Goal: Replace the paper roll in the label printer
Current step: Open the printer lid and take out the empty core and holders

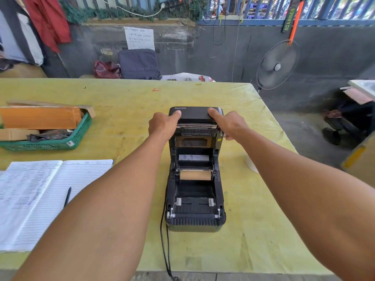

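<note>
Nearest me, the label printer (195, 199) sits open on the yellow table (253, 230). Both hands clasp its raised lid (195, 116): left hand (162, 125), right hand (230, 124). Inside, the spent cardboard core (195, 175) looks light and stiff; I'd pinch its middle. Notebook (40, 199) and green basket (60, 138) lie clear leftward.

Semi-outdoor work stall, yellow-covered table (121, 98), ledger (40, 191), standing fan (277, 65), blue railing (304, 22), concrete wall (203, 49)
</note>
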Available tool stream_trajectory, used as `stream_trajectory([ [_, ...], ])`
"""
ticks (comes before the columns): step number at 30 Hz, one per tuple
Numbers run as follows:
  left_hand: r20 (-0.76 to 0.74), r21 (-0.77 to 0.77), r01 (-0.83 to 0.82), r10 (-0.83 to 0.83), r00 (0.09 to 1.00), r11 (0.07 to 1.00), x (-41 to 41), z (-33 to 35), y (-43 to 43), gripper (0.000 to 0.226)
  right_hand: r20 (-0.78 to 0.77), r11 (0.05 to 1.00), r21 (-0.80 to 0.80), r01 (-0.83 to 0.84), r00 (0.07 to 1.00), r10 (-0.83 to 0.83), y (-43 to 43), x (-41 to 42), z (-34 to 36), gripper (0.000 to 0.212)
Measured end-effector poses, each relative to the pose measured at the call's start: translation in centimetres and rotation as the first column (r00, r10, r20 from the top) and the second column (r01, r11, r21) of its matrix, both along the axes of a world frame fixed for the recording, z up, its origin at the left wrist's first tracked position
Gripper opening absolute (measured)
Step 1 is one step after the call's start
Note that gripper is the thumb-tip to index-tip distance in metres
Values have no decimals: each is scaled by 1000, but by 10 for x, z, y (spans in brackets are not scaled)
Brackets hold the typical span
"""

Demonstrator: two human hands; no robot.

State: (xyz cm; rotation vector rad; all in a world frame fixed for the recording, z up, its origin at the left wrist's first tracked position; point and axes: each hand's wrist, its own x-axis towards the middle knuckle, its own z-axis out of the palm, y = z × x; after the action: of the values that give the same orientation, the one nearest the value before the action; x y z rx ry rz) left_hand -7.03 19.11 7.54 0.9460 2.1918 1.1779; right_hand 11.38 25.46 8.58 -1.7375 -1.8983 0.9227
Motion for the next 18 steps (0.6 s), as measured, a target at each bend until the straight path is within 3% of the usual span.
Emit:
stream_trajectory([
  [6,-57,-7,137,-138,989,990,-4,0,-26,51,-56,999,-36,-4,998,2,-15,14,-4,77],
  [10,-153,25,75,-70,986,997,-5,-18,-61,59,-71,1000,20,-22,997,23,-40,37,-23,79],
  [12,-219,-10,120,-120,968,993,-9,-38,-79,57,-11,998,52,-36,999,37,-56,52,-37,78],
  [15,-361,-171,303,-346,866,937,-11,-65,-102,64,195,983,53,-174,968,160,-79,69,-64,74],
  [18,-473,-332,438,-549,689,836,-5,-79,-113,73,353,948,38,-317,891,284,-91,72,-85,78],
])
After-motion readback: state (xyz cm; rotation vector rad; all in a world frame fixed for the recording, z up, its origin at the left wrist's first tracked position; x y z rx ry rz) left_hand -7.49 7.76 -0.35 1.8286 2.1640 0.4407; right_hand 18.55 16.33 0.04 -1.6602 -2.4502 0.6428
